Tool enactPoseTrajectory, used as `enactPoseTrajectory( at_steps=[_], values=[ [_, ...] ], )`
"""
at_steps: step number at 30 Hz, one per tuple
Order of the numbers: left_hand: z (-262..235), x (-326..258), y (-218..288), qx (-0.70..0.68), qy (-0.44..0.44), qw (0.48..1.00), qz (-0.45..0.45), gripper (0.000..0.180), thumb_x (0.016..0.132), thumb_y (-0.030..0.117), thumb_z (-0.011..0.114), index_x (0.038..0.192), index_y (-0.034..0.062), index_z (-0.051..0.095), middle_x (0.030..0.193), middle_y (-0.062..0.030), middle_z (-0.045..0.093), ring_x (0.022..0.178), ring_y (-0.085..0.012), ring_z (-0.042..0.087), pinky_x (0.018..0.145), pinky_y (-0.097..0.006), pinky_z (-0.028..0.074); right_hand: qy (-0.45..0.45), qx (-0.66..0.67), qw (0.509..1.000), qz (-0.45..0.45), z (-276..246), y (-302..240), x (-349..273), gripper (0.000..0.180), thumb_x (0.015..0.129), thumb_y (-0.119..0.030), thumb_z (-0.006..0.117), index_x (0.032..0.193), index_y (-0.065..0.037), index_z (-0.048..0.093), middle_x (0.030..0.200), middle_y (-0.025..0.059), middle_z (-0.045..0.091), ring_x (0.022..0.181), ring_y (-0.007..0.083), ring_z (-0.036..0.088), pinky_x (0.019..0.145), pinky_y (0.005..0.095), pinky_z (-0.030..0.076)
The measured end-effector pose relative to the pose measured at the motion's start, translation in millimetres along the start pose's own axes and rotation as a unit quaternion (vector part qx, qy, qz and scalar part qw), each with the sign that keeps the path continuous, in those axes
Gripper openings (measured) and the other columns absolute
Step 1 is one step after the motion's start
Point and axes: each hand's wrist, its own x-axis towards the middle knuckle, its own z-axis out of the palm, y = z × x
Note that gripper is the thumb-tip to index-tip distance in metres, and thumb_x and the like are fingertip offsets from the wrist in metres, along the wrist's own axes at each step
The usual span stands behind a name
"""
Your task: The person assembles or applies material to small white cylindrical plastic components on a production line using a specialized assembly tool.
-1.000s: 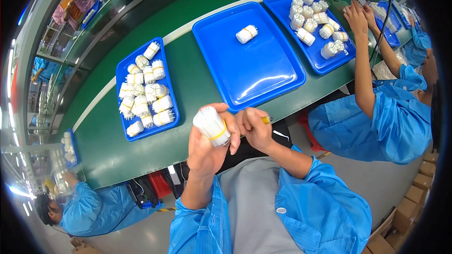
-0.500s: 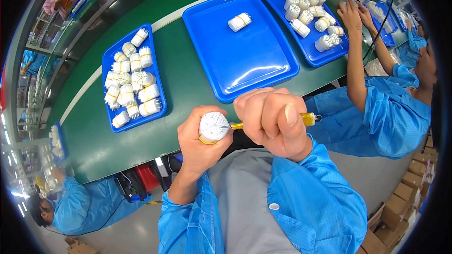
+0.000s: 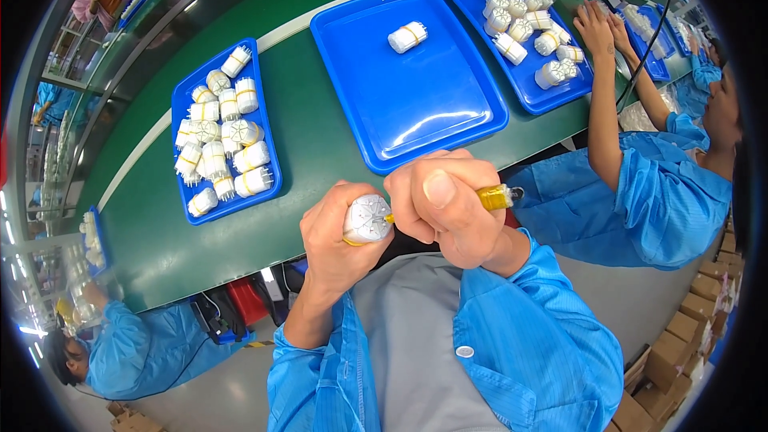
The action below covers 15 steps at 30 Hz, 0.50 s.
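In my left hand (image 3: pixel 330 224) is a white cylindrical bundle (image 3: pixel 368 219) of wedge-shaped plastic pieces with a yellow band around it, its segmented end face turned up. My right hand (image 3: pixel 448 206) is closed around a slim tool with a yellow handle (image 3: pixel 496 198). The handle's back end sticks out to the right of my fist. The tool's front end meets the right edge of the bundle's end face; its thin tip is mostly hidden there. Both hands are close together in front of my chest, at the table's near edge.
A blue tray (image 3: pixel 276 184) at left holds several similar banded white bundles. The middle blue tray (image 3: pixel 352 124) bears one bundle (image 3: pixel 408 37). Another filled blue tray (image 3: pixel 544 104) stands at right, beside a co-worker's arms (image 3: pixel 604 104). Another person (image 3: pixel 152 352) sits at lower left.
My right hand has shifted slightly left and rolled, bringing the tool closer to the bundle. The metal tip visible before is now mostly hidden. The bundle has turned slightly in my left hand.
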Motion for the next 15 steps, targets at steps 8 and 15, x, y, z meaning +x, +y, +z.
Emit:
enactPoseTrajectory(
  at_steps=[8, 15],
  values=[
    [2, -2, -9, 0.018, -0.018, 0.999, -0.032, 0.036, 0.063, -0.002, 0.079, 0.093, 0.0031, 0.060, 0.081, -0.0100, 0.066, 0.068, -0.0209, 0.066, 0.060, -0.030, 0.051, 0.011, 0.006, 0.999, 0.040, 2, 10, 0, 0.042, 0.101, -0.017, 0.040, 0.061, -0.005, 0.044, 0.053, 0.0025, 0.045, 0.048, 0.0103, 0.039, 0.047, 0.0291, 0.031],
    [-21, 2, -28, -0.167, -0.008, 0.974, -0.153, 0.041, 0.085, 0.012, 0.065, 0.121, 0.0015, 0.047, 0.100, -0.0054, 0.052, 0.088, -0.0107, 0.052, 0.076, -0.026, 0.045, 0.125, 0.190, 0.970, -0.091, -7, 54, -3, 0.044, 0.105, -0.030, 0.031, 0.067, -0.010, 0.038, 0.055, 0.0077, 0.045, 0.051, 0.0115, 0.032, 0.048, 0.0276, 0.028]
  ],
)
